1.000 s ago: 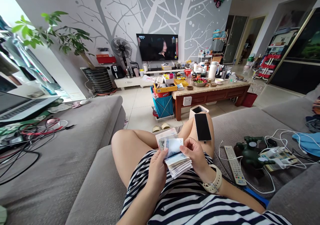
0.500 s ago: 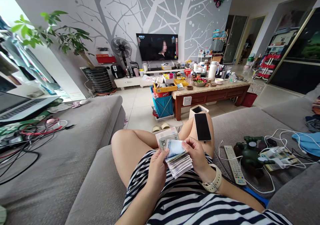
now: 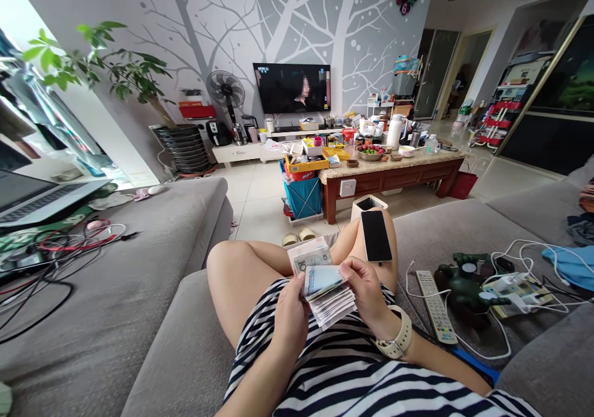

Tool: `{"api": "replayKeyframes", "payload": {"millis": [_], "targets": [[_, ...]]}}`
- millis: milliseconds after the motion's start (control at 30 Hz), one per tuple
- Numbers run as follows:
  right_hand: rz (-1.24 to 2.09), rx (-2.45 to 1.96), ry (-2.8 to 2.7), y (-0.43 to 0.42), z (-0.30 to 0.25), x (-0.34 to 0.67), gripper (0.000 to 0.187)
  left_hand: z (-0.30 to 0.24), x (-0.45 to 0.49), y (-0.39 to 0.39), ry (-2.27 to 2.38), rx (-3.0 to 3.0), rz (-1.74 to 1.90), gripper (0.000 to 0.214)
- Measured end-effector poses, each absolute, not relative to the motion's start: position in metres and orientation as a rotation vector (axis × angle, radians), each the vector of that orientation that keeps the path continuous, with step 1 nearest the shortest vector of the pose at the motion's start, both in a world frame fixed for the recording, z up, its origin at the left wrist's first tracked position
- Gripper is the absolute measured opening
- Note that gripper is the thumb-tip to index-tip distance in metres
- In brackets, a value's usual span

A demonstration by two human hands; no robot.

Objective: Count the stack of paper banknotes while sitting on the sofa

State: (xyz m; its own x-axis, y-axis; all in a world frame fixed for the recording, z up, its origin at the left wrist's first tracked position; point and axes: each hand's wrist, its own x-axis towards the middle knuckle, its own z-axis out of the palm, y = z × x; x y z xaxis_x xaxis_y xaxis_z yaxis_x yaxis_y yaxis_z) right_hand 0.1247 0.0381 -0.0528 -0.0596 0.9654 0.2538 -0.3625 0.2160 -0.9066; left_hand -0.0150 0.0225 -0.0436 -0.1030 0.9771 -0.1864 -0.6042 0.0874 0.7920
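Over my lap I hold a stack of banknotes [image 3: 331, 305] in both hands, the lower part folded into several layers. My left hand [image 3: 293, 312] is closed on the stack's left side, its thumb on top. My right hand [image 3: 364, 287] pinches the upper right corner of a bluish-white note [image 3: 322, 279] between thumb and finger. Behind it a grey-green note marked 10 [image 3: 310, 257] sticks up, fanned with a pinkish one. A pale watch is on my right wrist. A phone [image 3: 376, 236] with a dark screen rests on my right leg.
To my right on the grey sofa [image 3: 431, 231] lie a remote control [image 3: 436, 305], a dark green figure [image 3: 468, 290] and a power strip with white cables. Left are a laptop [image 3: 51, 200] and tangled cables. Ahead stands a loaded coffee table [image 3: 394, 179], a bin [image 3: 369, 203] before it.
The bluish-white note has tilted and shifted slightly, and my left thumb has moved to its left edge. Both hands keep hold of the banknotes.
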Motion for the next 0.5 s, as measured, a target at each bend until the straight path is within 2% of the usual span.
{"api": "replayKeyframes", "payload": {"millis": [500], "targets": [[1.275,-0.71,-1.065,0.0363,-0.0442,0.1221,0.022,-0.0433,-0.0156,0.0204,0.948,0.524,1.451,0.013]]}}
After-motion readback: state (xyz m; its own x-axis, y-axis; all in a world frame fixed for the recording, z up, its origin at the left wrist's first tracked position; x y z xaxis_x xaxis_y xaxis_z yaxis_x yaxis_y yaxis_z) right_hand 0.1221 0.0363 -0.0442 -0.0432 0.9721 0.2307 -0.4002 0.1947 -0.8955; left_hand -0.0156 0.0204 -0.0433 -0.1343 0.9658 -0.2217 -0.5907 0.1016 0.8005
